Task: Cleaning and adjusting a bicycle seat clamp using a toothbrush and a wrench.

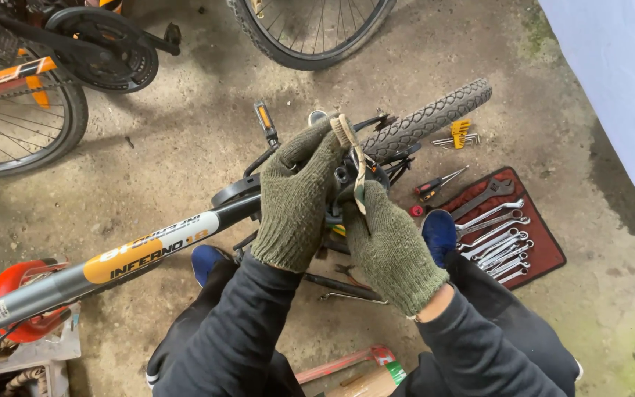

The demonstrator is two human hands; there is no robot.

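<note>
Gripping a small brush [352, 158] between both gloved hands, the person crouches over an upturned bicycle frame [148, 246] on the concrete floor [185, 125]. The left hand [297, 198], in a green knit glove, is curled with its fingertips closed on the bristle end of the brush near the top. The right hand [387, 246], gloved the same way, is wrapped around the lower part of the brush handle. The two hands touch each other, and the brush stands nearly upright between them, directly above the crank area of the frame.

A pedal [264, 117] with an orange reflector projects just left of the left hand. A knobby tyre [431, 117] extends to the upper right behind the hands. The grey down tube with an orange panel runs to the lower left.

Right of the hands lies a red tool roll [545, 254] holding a row of combination wrenches [497, 246]. A red-handled screwdriver [439, 184] lies just above the roll, and a yellow hex key set [458, 134] lies beside the tyre. Blue shoes [439, 234] show beside the frame. A second bicycle wheel [16, 121] stands at the upper left, and another wheel [310, 33] at the top centre.
</note>
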